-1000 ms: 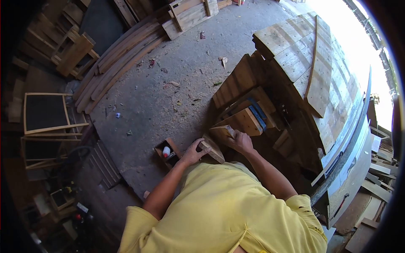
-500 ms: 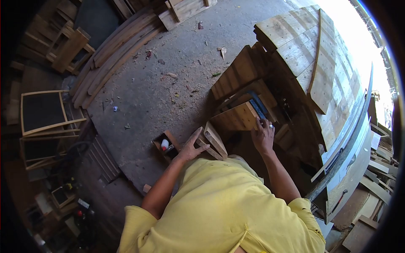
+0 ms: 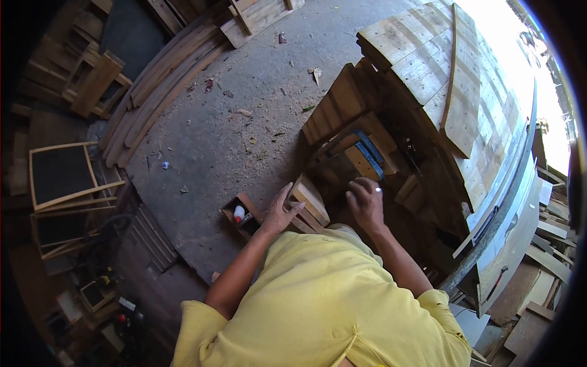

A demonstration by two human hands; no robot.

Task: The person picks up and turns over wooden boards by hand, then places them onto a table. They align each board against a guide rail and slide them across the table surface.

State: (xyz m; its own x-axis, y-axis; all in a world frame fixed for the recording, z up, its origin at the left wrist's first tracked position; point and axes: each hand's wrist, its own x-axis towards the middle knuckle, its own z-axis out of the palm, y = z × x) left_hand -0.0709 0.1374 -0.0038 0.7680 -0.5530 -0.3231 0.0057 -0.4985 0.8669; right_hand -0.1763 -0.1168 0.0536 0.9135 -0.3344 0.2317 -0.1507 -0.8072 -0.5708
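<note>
Open-fingered, your left hand (image 3: 281, 212) presses the wood block (image 3: 310, 197); press flat, while your empty, half-curled right hand (image 3: 365, 203) hovers beside.

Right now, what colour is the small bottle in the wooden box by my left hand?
The bottle is white with a red cap, head view.

Grey concrete floor (image 3: 244, 122), dusty and scattered with wood chips and small scraps. Along its upper left side, long planks (image 3: 165, 79) lie side by side in a loose stack. A pallet piece (image 3: 257, 15) lies at the top edge. At far left, framed dark panels (image 3: 61, 174) rest one over another. Low in the middle sits a small open wooden box (image 3: 252, 205) holding a white bottle (image 3: 239, 213), with short wooden blocks (image 3: 312, 199) just beside it. Slatted wooden panels (image 3: 422, 67) are piled on the right.
</note>
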